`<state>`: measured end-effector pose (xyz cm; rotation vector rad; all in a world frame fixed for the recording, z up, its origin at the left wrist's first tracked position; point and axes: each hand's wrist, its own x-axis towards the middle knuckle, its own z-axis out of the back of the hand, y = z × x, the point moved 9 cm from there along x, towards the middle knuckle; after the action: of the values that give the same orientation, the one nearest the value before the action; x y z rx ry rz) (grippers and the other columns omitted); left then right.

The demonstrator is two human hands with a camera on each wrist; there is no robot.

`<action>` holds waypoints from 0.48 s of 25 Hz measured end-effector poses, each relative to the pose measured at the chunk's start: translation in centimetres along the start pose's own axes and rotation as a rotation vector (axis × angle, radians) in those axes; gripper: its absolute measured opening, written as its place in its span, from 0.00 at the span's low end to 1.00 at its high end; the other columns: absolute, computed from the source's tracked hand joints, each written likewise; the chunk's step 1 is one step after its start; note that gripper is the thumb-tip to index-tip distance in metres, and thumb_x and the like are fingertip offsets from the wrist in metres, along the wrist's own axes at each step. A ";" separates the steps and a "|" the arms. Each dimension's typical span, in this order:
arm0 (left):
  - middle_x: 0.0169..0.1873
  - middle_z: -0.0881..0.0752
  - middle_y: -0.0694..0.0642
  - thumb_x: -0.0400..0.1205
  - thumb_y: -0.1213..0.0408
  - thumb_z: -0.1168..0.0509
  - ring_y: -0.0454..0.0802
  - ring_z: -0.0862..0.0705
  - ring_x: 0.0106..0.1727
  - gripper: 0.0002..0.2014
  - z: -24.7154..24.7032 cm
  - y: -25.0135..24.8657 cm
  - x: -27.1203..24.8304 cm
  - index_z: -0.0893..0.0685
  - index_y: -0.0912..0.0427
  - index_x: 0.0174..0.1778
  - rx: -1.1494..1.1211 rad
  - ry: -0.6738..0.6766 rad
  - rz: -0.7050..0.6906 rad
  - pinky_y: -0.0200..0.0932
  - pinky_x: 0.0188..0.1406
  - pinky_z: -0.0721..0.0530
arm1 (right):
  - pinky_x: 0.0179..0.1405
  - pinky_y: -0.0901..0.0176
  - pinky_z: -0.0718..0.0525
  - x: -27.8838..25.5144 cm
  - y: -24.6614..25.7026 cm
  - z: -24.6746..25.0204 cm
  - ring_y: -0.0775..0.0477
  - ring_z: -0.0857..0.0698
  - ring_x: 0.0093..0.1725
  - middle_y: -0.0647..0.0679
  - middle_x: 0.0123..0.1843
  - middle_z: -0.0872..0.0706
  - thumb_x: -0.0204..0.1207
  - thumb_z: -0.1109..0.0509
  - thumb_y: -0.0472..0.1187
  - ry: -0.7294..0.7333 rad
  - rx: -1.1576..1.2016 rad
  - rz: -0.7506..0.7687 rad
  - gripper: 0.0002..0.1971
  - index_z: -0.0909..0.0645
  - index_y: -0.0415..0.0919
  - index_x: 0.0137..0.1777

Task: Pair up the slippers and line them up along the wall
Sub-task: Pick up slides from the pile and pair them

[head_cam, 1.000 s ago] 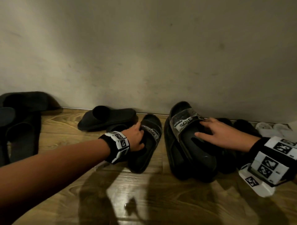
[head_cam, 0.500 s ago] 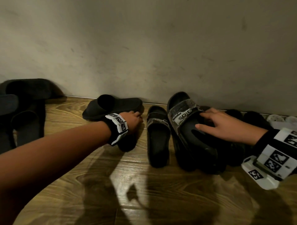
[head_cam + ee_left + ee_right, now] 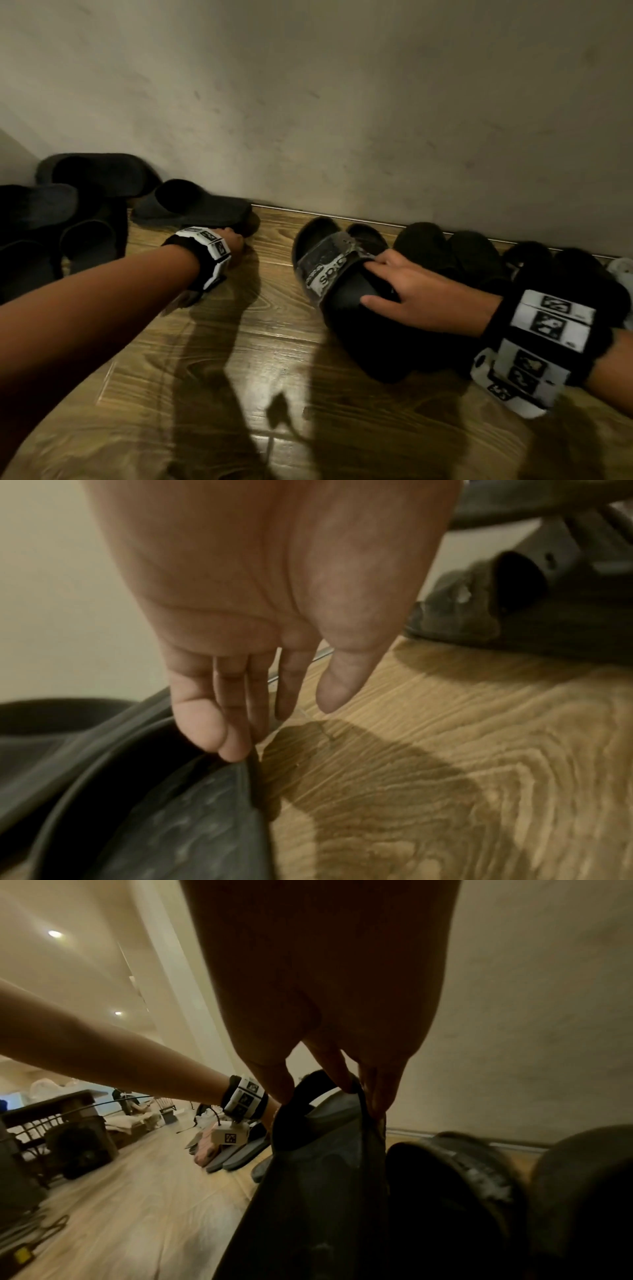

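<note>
Reaching far-left, the left hand (image 3: 233,240) had its straight, close-set fingers (image 3: 236,739) touching the heel rim of the plain black slipper (image 3: 191,207), which lay along the wall (image 3: 342,102) with its long axis running left-right rather than toe-to-wall. The right hand (image 3: 411,294) rested spread fingers on the lettered-strap slipper (image 3: 329,274), its tips curled over the strap edge, that slipper pointing at the wall beside its partner. My judgement: the plain slipper needs turning toe-to-wall, and the left hand, already at its heel, is the nearer.
</note>
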<state>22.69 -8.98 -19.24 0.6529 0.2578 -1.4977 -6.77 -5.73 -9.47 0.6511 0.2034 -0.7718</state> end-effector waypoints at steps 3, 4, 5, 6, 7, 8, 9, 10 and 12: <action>0.63 0.15 0.59 0.77 0.49 0.36 0.61 0.15 0.61 0.22 0.2 0.4 -0.2 0.23 0.51 0.66 -0.166 -0.056 0.014 0.53 0.64 0.18 | 0.72 0.57 0.33 4.1 1.7 -3.0 0.44 0.28 0.72 0.43 0.75 0.34 0.79 0.38 0.61 0.080 0.019 0.006 0.32 0.35 0.46 0.78; 0.61 0.14 0.61 0.79 0.50 0.39 0.62 0.15 0.61 0.20 0.2 -0.1 -0.1 0.22 0.54 0.64 -0.204 -0.062 0.002 0.53 0.64 0.18 | 0.73 0.56 0.34 5.5 2.0 -4.0 0.41 0.30 0.75 0.41 0.77 0.36 0.79 0.37 0.60 0.095 0.027 -0.015 0.32 0.36 0.44 0.79; 0.60 0.14 0.63 0.79 0.53 0.40 0.63 0.15 0.60 0.19 0.2 -0.8 0.3 0.19 0.59 0.62 -0.223 -0.049 -0.011 0.53 0.63 0.18 | 0.75 0.56 0.36 6.7 1.9 -4.8 0.39 0.32 0.77 0.39 0.80 0.39 0.79 0.36 0.59 0.103 0.046 -0.050 0.33 0.37 0.44 0.79; 0.58 0.13 0.64 0.80 0.55 0.40 0.63 0.15 0.59 0.19 0.3 -1.5 0.6 0.17 0.62 0.60 -0.229 -0.037 -0.031 0.53 0.62 0.17 | 0.77 0.55 0.37 7.6 1.7 -5.6 0.38 0.34 0.79 0.38 0.82 0.42 0.78 0.35 0.60 0.110 0.077 -0.093 0.36 0.39 0.44 0.80; 0.58 0.13 0.65 0.79 0.56 0.38 0.64 0.15 0.60 0.19 0.5 -2.2 0.7 0.17 0.64 0.60 -0.230 -0.031 -0.054 0.52 0.61 0.17 | 0.78 0.52 0.38 8.3 1.3 -6.3 0.36 0.36 0.80 0.37 0.83 0.45 0.77 0.34 0.61 0.120 0.118 -0.141 0.39 0.43 0.44 0.82; 0.59 0.13 0.64 0.79 0.56 0.36 0.63 0.15 0.61 0.19 0.6 -2.8 0.9 0.18 0.63 0.62 -0.253 -0.029 -0.072 0.51 0.61 0.17 | 0.80 0.50 0.39 8.7 0.8 -7.0 0.35 0.38 0.82 0.36 0.84 0.47 0.76 0.34 0.62 0.126 0.153 -0.187 0.43 0.47 0.44 0.83; 0.60 0.13 0.62 0.78 0.55 0.33 0.62 0.15 0.62 0.21 0.6 -3.5 1.0 0.20 0.62 0.64 -0.307 -0.021 -0.087 0.49 0.61 0.18 | 0.81 0.49 0.39 8.8 0.2 -7.5 0.34 0.40 0.83 0.36 0.85 0.49 0.76 0.34 0.63 0.124 0.172 -0.224 0.46 0.52 0.43 0.84; 0.61 0.13 0.61 0.76 0.54 0.31 0.61 0.15 0.63 0.24 0.3 -4.1 1.2 0.23 0.61 0.66 -0.359 -0.002 -0.107 0.48 0.61 0.19 | 0.82 0.49 0.41 9.0 -0.3 -7.9 0.35 0.42 0.83 0.36 0.85 0.51 0.76 0.34 0.63 0.115 0.176 -0.250 0.47 0.54 0.42 0.85; 0.61 0.13 0.59 0.74 0.54 0.29 0.59 0.16 0.64 0.28 -0.1 -5.7 1.4 0.25 0.60 0.69 -0.417 0.033 -0.151 0.48 0.62 0.19 | 0.81 0.51 0.42 8.9 -0.7 -8.1 0.35 0.41 0.83 0.37 0.85 0.53 0.78 0.34 0.60 0.084 0.144 -0.260 0.44 0.50 0.38 0.84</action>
<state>17.32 -9.73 -21.47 0.3286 0.6365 -1.5161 -0.51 -6.33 -19.73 0.8043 0.3159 -1.0164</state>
